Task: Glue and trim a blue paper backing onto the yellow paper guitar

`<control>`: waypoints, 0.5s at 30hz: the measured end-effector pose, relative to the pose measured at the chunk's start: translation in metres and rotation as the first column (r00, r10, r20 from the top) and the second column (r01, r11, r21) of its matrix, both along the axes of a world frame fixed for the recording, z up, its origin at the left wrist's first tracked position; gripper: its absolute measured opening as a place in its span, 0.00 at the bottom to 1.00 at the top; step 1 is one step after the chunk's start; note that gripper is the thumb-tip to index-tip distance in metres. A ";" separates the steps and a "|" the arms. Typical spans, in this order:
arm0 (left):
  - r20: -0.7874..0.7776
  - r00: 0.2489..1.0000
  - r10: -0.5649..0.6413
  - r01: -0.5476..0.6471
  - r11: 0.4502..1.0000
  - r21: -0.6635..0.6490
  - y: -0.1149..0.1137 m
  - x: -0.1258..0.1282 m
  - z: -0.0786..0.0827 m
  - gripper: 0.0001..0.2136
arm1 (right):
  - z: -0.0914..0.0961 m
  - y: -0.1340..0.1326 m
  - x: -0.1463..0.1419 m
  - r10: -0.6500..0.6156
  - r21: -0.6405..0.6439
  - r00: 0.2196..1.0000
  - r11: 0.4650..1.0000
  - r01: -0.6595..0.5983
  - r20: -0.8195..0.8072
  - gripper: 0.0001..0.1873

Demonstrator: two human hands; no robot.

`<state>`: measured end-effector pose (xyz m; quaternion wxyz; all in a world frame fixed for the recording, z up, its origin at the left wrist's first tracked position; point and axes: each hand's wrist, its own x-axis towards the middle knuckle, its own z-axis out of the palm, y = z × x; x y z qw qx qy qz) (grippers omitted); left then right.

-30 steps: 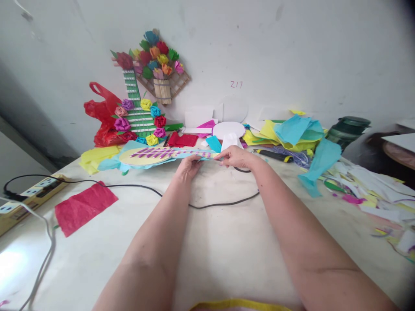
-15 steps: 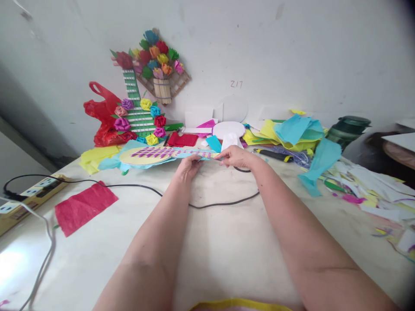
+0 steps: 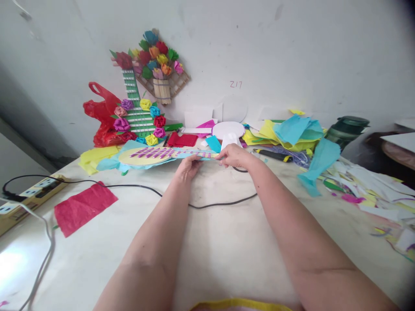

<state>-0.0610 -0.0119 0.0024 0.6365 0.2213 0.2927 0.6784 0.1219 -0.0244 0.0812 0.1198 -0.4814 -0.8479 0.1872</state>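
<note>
A guitar-shaped paper craft (image 3: pixel 145 156), cream with purple strips, lies nearly flat over light blue crepe paper (image 3: pixel 108 163) at the far side of the table. My left hand (image 3: pixel 190 167) grips the near edge of its neck, thumb on top and the other fingers mostly hidden below. At the neck's right end, my right hand (image 3: pixel 234 156) pinches the tip between thumb and fingers. Just behind that hand is a white paper shape (image 3: pixel 228 129) with a rounded top.
A green paper guitar with flowers (image 3: pixel 139 116) leans on the wall beside a red plastic bag (image 3: pixel 103 114). A black cable (image 3: pixel 223 204) crosses the table from a power strip (image 3: pixel 35 194). Pliers (image 3: pixel 274 155), crepe paper (image 3: pixel 295 129) and scraps (image 3: pixel 379 185) lie right; red paper (image 3: pixel 84 208) lies left.
Almost nothing differs. My right hand's fingers have curled slightly at the neck's end, while my left hand keeps its place. The view has shifted very slightly.
</note>
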 end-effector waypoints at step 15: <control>0.002 0.999 0.037 -0.037 0.999 0.014 -0.002 0.003 0.003 0.12 | 0.001 -0.002 -0.001 -0.004 -0.032 1.000 0.999 0.005 0.017 0.19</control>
